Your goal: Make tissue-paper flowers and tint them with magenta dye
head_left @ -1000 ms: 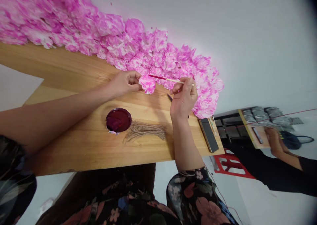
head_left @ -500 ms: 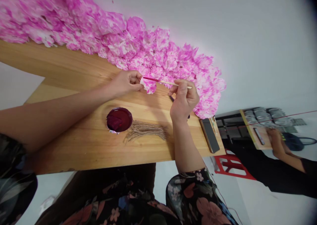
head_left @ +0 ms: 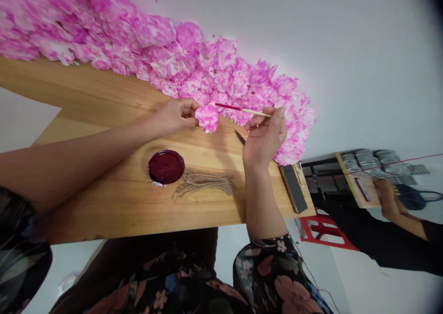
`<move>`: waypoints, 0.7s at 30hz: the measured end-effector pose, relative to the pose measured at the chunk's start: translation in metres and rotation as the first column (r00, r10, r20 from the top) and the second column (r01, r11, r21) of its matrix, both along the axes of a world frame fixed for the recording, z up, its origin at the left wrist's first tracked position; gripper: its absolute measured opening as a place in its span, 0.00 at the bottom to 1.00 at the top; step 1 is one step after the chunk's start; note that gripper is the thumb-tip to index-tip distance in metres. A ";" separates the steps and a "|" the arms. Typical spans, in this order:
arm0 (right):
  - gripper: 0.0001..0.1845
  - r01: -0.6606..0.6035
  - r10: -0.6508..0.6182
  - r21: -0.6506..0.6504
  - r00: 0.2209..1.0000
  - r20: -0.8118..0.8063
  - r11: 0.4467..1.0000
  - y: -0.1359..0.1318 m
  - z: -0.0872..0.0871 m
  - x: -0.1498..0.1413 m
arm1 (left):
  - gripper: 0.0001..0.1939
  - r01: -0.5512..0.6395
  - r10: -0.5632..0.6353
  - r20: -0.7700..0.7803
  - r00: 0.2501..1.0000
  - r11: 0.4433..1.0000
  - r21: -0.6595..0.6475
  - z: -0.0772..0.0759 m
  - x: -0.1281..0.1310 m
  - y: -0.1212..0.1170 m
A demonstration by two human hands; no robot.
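Observation:
My left hand (head_left: 181, 114) pinches the edge of a small pink-and-white flower (head_left: 207, 118) over the table. A thin pale stick (head_left: 242, 109), its far part coated dark red, is held by my right hand (head_left: 265, 132); its red tip is at the flower's upper right edge, and I cannot tell whether they touch. Below my left hand stands a round bowl of dark red, paint-like stuff (head_left: 166, 167). Beside it lies a bundle of thin brown twig-like stems (head_left: 206, 183). Under my right hand a dark pointed tool (head_left: 239, 137) is partly hidden.
A long heap of pink-and-white flowers (head_left: 152, 51) lines the back of the wooden table (head_left: 121, 217) along the wall. A phone (head_left: 293, 189) lies at the right end. Further right are a red stool (head_left: 325, 231), a second table and another person's hands (head_left: 386, 198).
My right hand has moved right and turned, drawing the stick's tip from the flower's left side to its right edge. The flower now faces more toward me; my left hand stays nearly in place.

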State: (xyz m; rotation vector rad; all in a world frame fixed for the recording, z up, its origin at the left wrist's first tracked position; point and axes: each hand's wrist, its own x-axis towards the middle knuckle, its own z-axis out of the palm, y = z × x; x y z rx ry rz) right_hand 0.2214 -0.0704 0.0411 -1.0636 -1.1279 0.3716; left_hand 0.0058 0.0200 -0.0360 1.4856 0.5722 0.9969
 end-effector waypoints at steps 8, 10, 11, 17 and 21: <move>0.28 -0.028 0.000 -0.130 0.977 -0.211 0.991 0.009 -0.005 -0.002 | 0.19 0.005 -0.006 0.003 1.000 1.000 0.024 0.001 -0.002 -0.002; 0.28 -0.027 -0.003 -0.142 0.978 -0.208 0.990 0.010 -0.005 -0.002 | 0.21 0.013 -0.013 0.002 1.000 1.000 0.020 0.003 -0.002 -0.003; 0.29 -0.025 -0.006 -0.144 0.977 -0.212 0.989 0.010 -0.005 -0.002 | 0.22 0.016 -0.016 0.007 1.000 1.000 0.018 0.005 -0.003 -0.004; 0.31 0.025 -0.061 -0.148 0.967 -0.248 0.989 0.007 -0.004 -0.006 | 0.27 0.011 -0.011 0.015 1.000 1.000 0.003 0.015 -0.004 -0.009; 0.32 0.036 -0.062 -0.146 0.982 -0.177 0.989 0.009 -0.010 -0.006 | 0.28 0.029 -0.029 -0.002 1.000 0.999 -0.018 0.014 -0.006 -0.007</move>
